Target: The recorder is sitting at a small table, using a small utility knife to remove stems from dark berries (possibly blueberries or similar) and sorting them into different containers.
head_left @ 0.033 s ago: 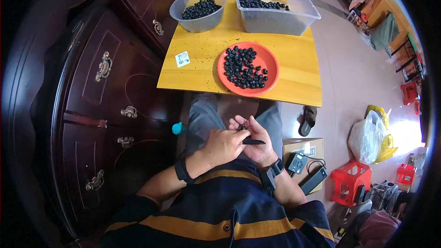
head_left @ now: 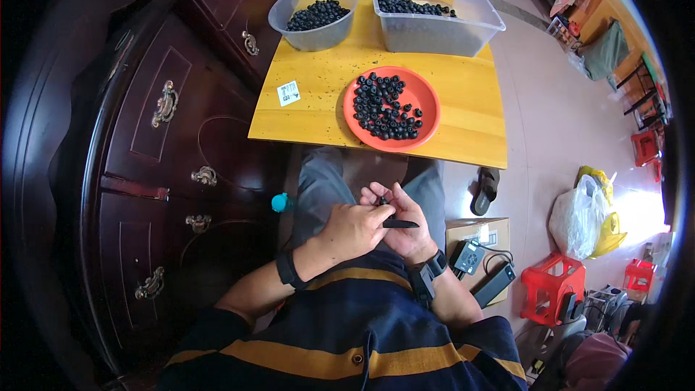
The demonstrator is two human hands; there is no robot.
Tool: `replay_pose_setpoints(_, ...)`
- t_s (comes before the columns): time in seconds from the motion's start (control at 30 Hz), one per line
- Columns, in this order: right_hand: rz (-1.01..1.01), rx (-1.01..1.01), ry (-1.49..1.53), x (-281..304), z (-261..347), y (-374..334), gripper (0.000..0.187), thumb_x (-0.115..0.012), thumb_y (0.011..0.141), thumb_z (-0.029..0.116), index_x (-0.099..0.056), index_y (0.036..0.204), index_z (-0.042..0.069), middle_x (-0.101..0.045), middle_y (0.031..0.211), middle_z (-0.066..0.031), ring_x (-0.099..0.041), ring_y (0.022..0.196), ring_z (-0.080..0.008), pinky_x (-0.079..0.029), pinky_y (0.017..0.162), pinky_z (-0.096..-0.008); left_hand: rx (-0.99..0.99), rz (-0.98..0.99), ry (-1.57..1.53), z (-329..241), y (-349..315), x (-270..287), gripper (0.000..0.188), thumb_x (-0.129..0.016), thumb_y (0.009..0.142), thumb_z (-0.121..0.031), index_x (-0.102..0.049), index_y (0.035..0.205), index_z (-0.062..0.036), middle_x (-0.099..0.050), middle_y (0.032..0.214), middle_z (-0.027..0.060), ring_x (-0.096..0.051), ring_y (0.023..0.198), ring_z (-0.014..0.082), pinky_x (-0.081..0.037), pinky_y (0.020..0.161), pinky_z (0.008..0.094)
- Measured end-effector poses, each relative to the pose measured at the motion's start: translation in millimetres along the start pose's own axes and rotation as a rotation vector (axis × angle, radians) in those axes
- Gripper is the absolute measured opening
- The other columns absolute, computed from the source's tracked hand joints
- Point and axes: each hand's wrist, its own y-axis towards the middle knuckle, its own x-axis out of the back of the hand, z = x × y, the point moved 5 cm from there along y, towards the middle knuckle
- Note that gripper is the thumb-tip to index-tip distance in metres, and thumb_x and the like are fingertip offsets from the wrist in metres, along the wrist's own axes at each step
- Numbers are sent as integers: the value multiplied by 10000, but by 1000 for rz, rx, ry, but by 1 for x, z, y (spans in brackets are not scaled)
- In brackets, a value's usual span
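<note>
Where the two hands meet above the lap, a small black ball (head_left: 384, 201) shows among the fingertips, with a dark blade (head_left: 400, 224) just below it. The left hand (head_left: 349, 233), back up, is closed around the blade's hidden end; the blade points to the right, across the other palm. The right hand (head_left: 407, 219) is palm up and half curled by the ball; whether it pinches the ball or only cradles it, I cannot tell.

Such a ball should be light, firm and perhaps slippery, apt to roll away, so thumb and fingertip at its sides would suit it. The blade looks thin and stiff, best held at the end away from the point.

Beyond the knees, an orange plate (head_left: 423, 94) of similar balls sits at the table's (head_left: 470, 94) near edge, a white label (head_left: 288, 93) to its left. Farther back stand a round bowl (head_left: 317, 40) and a rectangular tub (head_left: 434, 43), both part-filled. A dark cabinet (head_left: 130, 166) flanks the left; a slipper (head_left: 485, 192) and a carton (head_left: 499, 230) lie to the right.
</note>
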Motion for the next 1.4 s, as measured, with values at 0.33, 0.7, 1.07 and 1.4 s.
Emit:
replay_pose_setpoints(0.33, 64, -38, 3, -13, -10, -15, 382, -482, 1005, 316, -568, 1184, -10, -600, 1205, -179, -557, 1155, -300, -428, 1039, -437, -1, -130, -189, 1, -14, 8, 230, -687, 753, -71, -642, 979, -80, -646, 677, 119, -655, 582, 283, -500, 516, 389)
replay_pose_setpoints(0.7, -2, -81, -168, -24, -37, -38, 219, -534, 988, 177, -576, 1182, 84, -613, 1119, -51, -599, 982, -158, -522, 845, -320, 99, -321, -427, -5, -37, 37, 197, -659, 819, -37, -624, 1009, -6, -639, 668, 82, -631, 555, 156, -481, 506, 293)
replay_pose_setpoints(1.07, -17, -131, -186, -23, -49, -54, 186, -541, 991, 236, -598, 1085, 86, -610, 913, -10, -573, 750, -123, -495, 691, -279, 92, -338, -429, -17, -58, 41, 181, -649, 828, -59, -618, 997, -6, -648, 680, 74, -660, 580, 153, -495, 523, 290)
replay_pose_setpoints(1.4, -115, -67, -164, -18, -43, -67, 203, -551, 985, 256, -579, 1076, 77, -566, 940, -27, -535, 761, -141, -466, 641, -273, -39, -314, -322, -27, -54, 39, 193, -690, 813, -98, -663, 1000, -60, -686, 710, 97, -684, 592, 217, -523, 536, 317)
